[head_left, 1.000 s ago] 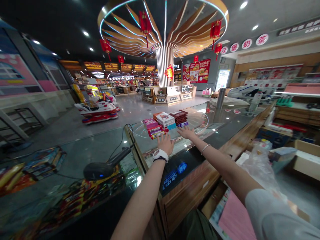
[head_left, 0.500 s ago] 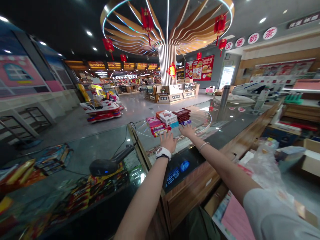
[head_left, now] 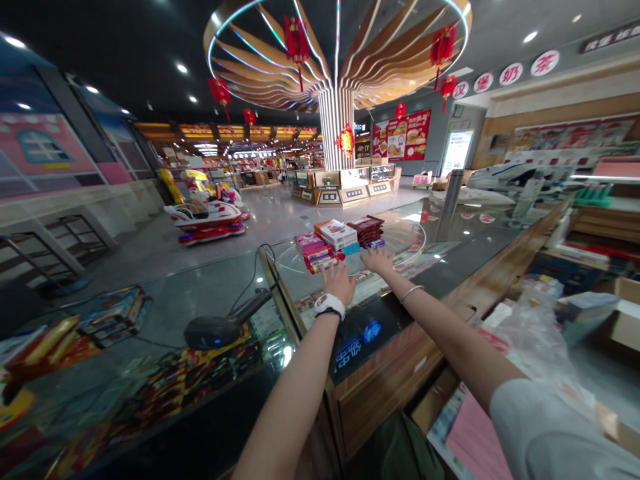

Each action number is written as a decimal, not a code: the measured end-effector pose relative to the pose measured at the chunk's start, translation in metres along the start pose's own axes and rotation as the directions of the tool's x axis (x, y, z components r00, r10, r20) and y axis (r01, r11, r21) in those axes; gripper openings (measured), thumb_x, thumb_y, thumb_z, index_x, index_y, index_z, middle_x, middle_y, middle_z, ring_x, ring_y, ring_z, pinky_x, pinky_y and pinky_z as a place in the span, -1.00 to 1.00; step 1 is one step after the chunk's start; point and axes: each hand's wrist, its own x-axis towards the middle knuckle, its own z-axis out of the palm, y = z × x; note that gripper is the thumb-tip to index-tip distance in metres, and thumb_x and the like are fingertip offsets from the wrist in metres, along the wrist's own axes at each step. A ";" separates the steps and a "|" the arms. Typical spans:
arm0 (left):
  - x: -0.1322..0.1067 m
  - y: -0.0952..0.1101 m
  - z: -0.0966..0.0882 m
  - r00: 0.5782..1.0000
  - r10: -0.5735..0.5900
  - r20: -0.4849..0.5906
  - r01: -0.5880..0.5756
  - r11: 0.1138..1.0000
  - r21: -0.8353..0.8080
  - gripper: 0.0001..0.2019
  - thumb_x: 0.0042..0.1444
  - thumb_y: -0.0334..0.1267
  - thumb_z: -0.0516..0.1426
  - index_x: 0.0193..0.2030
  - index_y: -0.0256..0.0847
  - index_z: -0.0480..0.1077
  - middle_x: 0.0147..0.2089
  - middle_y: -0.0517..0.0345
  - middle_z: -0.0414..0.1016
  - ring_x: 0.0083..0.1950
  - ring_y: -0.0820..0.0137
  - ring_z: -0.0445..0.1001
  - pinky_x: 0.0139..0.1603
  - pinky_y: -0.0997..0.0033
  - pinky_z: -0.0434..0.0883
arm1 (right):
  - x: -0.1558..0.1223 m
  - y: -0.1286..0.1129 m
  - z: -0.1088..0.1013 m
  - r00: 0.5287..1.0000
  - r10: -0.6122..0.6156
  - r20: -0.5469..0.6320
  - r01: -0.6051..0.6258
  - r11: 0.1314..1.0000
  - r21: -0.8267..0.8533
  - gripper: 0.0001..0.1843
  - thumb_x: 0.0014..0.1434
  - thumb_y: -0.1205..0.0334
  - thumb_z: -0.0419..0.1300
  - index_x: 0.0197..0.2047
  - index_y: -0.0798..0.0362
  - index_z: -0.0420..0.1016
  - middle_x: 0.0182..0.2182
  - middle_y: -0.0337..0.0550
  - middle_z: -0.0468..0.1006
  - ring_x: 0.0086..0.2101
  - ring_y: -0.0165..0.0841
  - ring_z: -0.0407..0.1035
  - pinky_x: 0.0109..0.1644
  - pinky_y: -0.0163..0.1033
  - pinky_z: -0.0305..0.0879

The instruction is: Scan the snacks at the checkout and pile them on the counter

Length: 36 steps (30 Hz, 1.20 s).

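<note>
The left hand's (head_left: 341, 287) grip is released, fingers spread, just on the near side of the white box (head_left: 340, 236). The right hand's (head_left: 379, 262) grip is loose too, fingertips at the purple packet (head_left: 375, 245), near right of that box; contact is unclear. Pink packets (head_left: 309, 243) lie left of the box, brown packets (head_left: 367, 229) stacked right, on the glass counter (head_left: 287, 259). A black scanner (head_left: 213, 333) lies well to the box's near left.

Reading 汉, 堡, 奶, 茶 in red across four round white signs (head_left: 511, 74), upper right. Reading "TOBACCO" and 名烟 on kiosk front (head_left: 330, 197), just above centre. Finding print on stacked packages (head_left: 341, 236), mid-frame, too small to read.
</note>
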 end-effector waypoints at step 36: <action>-0.077 -0.036 -0.059 0.984 0.035 -0.175 -0.022 0.997 0.075 -0.45 0.35 -0.15 -0.07 0.44 -0.18 0.12 0.54 0.02 -0.04 0.56 0.08 -0.12 0.51 -0.17 -0.09 | -0.143 -0.029 -0.031 0.744 -0.625 -0.236 0.643 0.766 0.001 -0.21 0.28 0.15 0.05 0.51 0.05 -0.10 0.47 -0.03 -0.07 0.43 -0.14 -0.15 0.44 0.13 -0.12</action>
